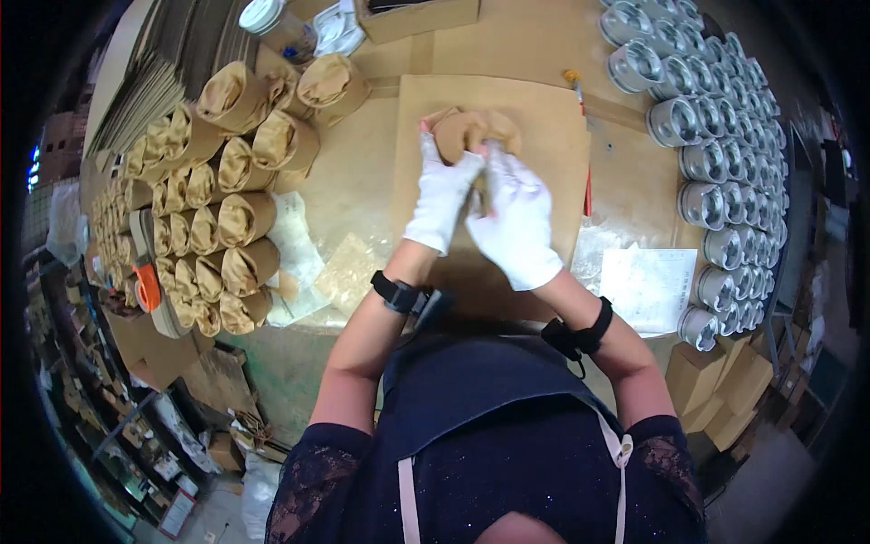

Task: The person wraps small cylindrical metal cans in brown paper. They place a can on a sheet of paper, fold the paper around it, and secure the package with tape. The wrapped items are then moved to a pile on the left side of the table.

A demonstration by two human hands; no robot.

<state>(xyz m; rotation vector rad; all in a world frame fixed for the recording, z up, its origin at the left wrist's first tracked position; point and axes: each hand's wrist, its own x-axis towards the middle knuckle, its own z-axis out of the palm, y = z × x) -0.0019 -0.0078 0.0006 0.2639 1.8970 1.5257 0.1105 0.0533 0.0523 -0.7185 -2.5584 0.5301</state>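
Observation:
In front of me is a cardboard sheet point(544, 190). On it lies a round bundle of brown wrapping paper point(458, 138), folded and creased; whatever is inside is hidden. Around its near left side my left hand point(441, 195) is closed, in a white glove with bare fingertips. My right hand point(515, 218), gloved in white, is closed with its fingers pressed together on the bundle's near right side. Its fingertips are partly hidden in the paper.
Rows of paper-wrapped rolls point(243, 218) stand at the left, near an orange handle point(147, 287). Shiny metal cylinders point(702, 207) line the right edge. Beside the sheet lie a red stick point(588, 190) and a printed paper point(648, 288). A lidded jar point(276, 27) stands at the back left.

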